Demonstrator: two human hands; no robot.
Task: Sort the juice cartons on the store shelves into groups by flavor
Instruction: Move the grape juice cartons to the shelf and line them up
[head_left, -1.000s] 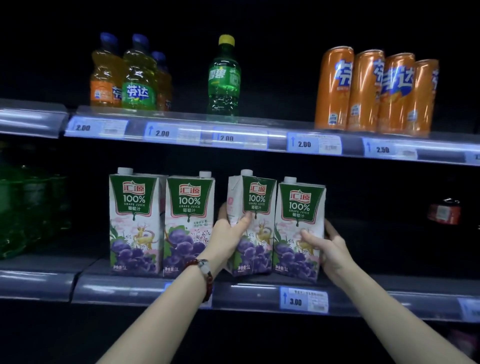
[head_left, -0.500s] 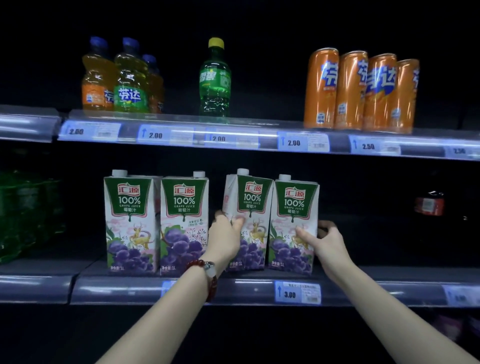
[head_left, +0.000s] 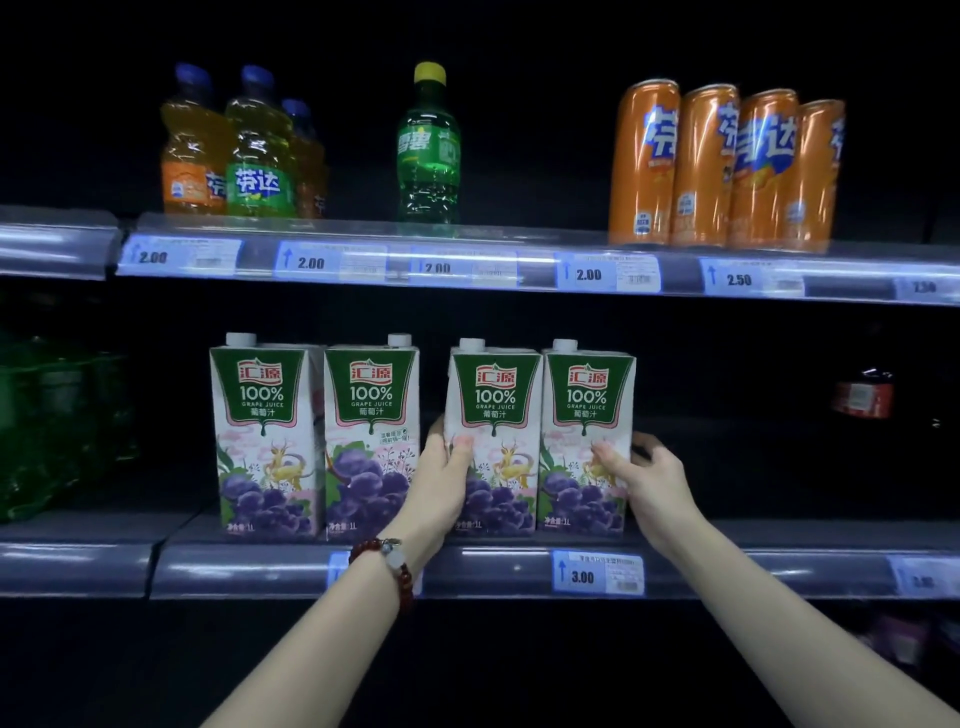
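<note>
Four grape juice cartons stand upright on the lower shelf, long axes vertical, printed fronts toward the camera, caps at the top.

Left to right: first carton and second carton stand side by side, apparently touching, no hand on them. A narrow gap follows. Third carton and fourth carton stand pressed together as a pair.

Left hand: grasping the third carton at its left edge, thumb on the front face, fingers wrapped behind. Right hand: grasping the fourth carton at its right edge, thumb on the front, fingers curled round the side.

Risks, judged:
- Grip sits at mid-height on tall cartons; a sideways push to close the gap could tip the pair rather than slide it.
- Uneven squeeze between hands could let the two split or twist.
- Pair pushed too hard into the second carton could knock the left two over.
- All four fronts read grape, so little sorting error is likely here.

Upper shelf carries soda bottles and orange cans, well apart from the hands.
</note>
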